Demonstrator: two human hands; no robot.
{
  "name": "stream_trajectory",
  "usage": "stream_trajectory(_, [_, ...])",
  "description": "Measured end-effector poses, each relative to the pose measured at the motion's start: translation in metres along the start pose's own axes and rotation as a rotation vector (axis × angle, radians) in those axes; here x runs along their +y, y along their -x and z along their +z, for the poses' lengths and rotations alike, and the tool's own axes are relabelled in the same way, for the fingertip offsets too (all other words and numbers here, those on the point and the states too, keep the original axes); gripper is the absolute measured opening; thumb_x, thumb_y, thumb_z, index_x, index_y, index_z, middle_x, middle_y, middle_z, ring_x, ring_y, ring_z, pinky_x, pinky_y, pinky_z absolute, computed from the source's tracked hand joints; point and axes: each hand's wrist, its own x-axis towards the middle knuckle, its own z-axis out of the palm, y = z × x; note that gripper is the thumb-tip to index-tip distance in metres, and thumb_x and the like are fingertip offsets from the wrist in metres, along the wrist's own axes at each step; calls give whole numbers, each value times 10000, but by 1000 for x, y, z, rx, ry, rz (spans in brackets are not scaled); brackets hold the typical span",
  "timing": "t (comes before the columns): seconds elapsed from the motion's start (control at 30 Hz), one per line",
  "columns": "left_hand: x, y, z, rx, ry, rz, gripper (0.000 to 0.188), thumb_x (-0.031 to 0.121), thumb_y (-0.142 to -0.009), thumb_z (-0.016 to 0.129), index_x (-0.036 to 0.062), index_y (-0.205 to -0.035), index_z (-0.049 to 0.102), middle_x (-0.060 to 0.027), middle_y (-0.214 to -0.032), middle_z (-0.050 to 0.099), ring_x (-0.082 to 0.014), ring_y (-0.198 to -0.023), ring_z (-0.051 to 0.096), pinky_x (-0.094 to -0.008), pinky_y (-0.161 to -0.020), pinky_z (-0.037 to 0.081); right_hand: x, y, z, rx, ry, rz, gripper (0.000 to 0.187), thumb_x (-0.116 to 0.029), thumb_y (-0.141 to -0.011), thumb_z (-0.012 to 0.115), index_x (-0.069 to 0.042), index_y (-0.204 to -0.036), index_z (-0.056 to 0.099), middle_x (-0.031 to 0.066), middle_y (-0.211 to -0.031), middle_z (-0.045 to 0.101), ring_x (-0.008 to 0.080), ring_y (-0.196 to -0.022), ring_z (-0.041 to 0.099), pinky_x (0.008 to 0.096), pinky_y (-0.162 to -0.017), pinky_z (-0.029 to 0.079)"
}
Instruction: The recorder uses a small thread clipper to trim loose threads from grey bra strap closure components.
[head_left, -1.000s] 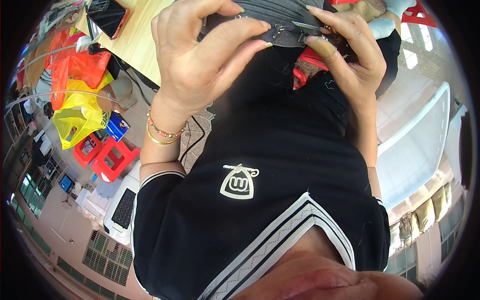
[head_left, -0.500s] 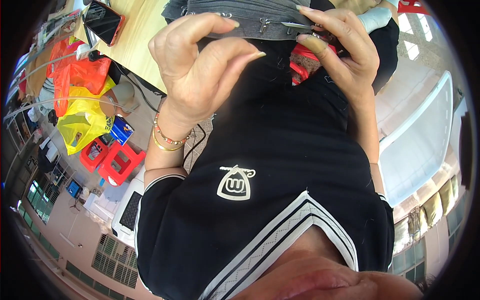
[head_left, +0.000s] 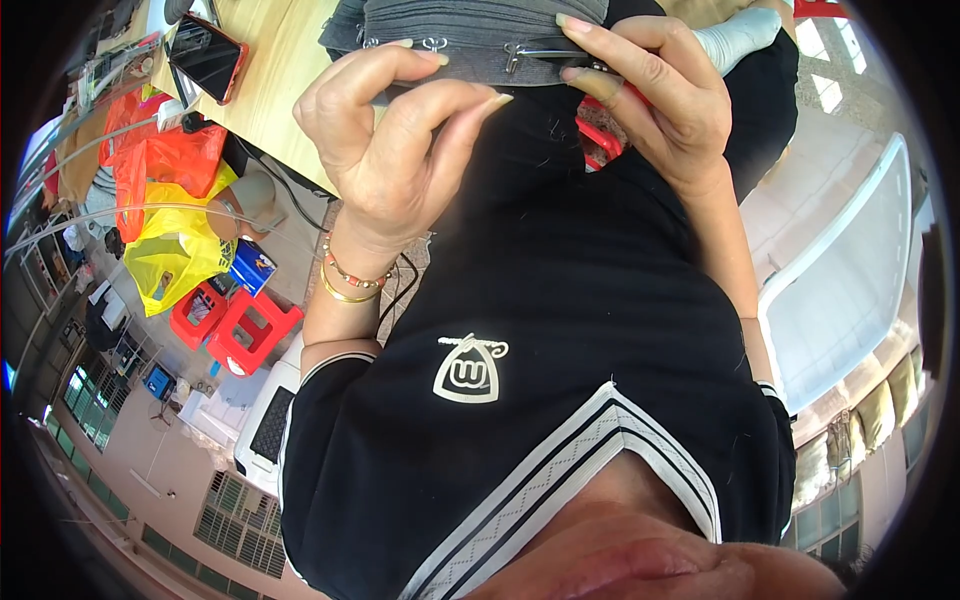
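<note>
A grey ribbed fabric (head_left: 470, 68) lies folded across my lap, with small metal hooks (head_left: 435, 44) along its near edge. Over the fabric's left part, my left hand (head_left: 390, 140) is closed, thumb and forefinger pressed together at the tips; whatever is pinched there is too fine to make out. My right hand (head_left: 665, 95) grips a thin pointed metal tool (head_left: 548, 53) between thumb and fingers, its point by another metal hook (head_left: 513, 62). A tan cover wraps the right thumb's tip. The rest of the tool is hidden by the fingers.
A phone (head_left: 205, 58) lies on the wooden table (head_left: 270, 90) at upper left. Below stand red stools (head_left: 255, 330) and yellow and red plastic bags (head_left: 175, 245). A red container (head_left: 597, 145) shows under my right hand; a pale translucent panel (head_left: 840, 290) is at right.
My right hand has moved left with the metal tool, bringing its point to a hook on the fabric. My left hand has shifted slightly left and down, still pinched.
</note>
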Motion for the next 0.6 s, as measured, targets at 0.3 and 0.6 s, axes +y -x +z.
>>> stream_trajectory(0.3, [-1,1,5,10,16,-12,247,131,-651,868,157,-855,731,-10,-1014,604,-208,-957,576,-319,-833,400,1,-3,4,-9,9,-9,471,-31,-702,826,-38,-1162,724,44,-876,592,119,-664,521,243,-572,419])
stream_trajectory(0.6, [3,0,9,72,56,-97,268,138,-644,873,165,-879,748,-3,-998,597,-207,-962,573,-319,-847,397,0,-6,1,-12,-16,-34,438,-17,-713,814,-28,-1143,730,49,-851,618,122,-677,552,243,-570,433])
